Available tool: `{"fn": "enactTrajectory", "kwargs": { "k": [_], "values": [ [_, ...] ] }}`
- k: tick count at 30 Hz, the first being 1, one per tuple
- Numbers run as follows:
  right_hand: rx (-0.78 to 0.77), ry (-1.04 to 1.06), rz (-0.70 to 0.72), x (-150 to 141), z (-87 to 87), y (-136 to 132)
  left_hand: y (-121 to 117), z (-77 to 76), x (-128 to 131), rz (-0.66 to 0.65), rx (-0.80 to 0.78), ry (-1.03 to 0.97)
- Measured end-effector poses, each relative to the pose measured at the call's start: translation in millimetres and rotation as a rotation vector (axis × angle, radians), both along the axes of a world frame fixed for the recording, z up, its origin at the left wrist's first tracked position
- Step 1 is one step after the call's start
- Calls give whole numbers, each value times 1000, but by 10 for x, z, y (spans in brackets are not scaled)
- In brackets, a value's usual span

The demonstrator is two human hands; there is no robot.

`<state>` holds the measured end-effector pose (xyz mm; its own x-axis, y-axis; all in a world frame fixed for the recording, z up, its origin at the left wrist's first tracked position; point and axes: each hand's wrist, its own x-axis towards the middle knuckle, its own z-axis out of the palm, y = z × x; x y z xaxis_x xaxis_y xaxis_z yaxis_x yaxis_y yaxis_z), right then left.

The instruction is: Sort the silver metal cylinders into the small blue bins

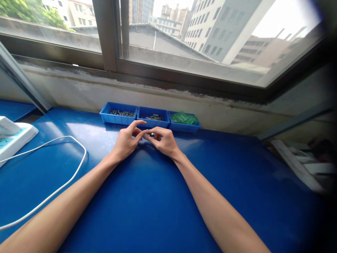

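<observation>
Right now, pinching a tiny shiny bit (152,135) in the right hand (164,140), between the thumb and the pointing finger, with the other fingers curled in. Too small and too well hidden to name. Having the left hand (126,142) right beside it, half open, with the thumb close to the bit and the pointing finger up and apart from the thumb. Hard to tell about any hold on the bit by the left hand. Holding both hands up over the blue table (147,203), toward its far side, nearly tip to tip. Reaching in with two bare arms, one from each low corner.

Just past the hands, three blue bins in a row, close side by side near the wall (79,88). In the left bin (116,118), lots of small gray bits (122,113). In the middle bin (158,123), more gray bits (155,117), some of them long. In the right bin (185,127), something green (184,118), thin and crumpled like a bag, up to the rim.

Over on the left side of the table, a white power strip (26,135) with a white block (6,125) on it. Near that, a white cord (79,168), bent in a big loop, well apart from the bins. Above the wall, a big window (109,35) with a dark frame. Through the glass, tall buildings (210,31) and green leaves (18,12). Far to the right, low down, a board (297,165), rather blurry.
</observation>
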<state>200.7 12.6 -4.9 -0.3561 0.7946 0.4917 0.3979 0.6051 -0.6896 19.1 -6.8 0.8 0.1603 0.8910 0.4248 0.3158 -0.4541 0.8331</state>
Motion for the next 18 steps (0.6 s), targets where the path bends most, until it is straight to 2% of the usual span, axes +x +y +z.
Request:
{"fn": "enactTrajectory", "kwargs": {
  "k": [2,5,7,10,14,18],
  "values": [
    [3,19,-79,2,24,18,11,-3,0,67,14,14],
    [48,21,-303,37,104,89,29,-29,9,122,70,109],
    [98,-26,-444,75,168,169,33,-59,24,81,164,247],
    [123,-131,-604,118,229,300,21,-100,49,-57,292,464],
    [62,-239,-696,120,227,378,15,-114,59,-163,290,608],
    [79,-170,-696,129,204,265,49,-101,76,-169,220,618]
  ]
}}
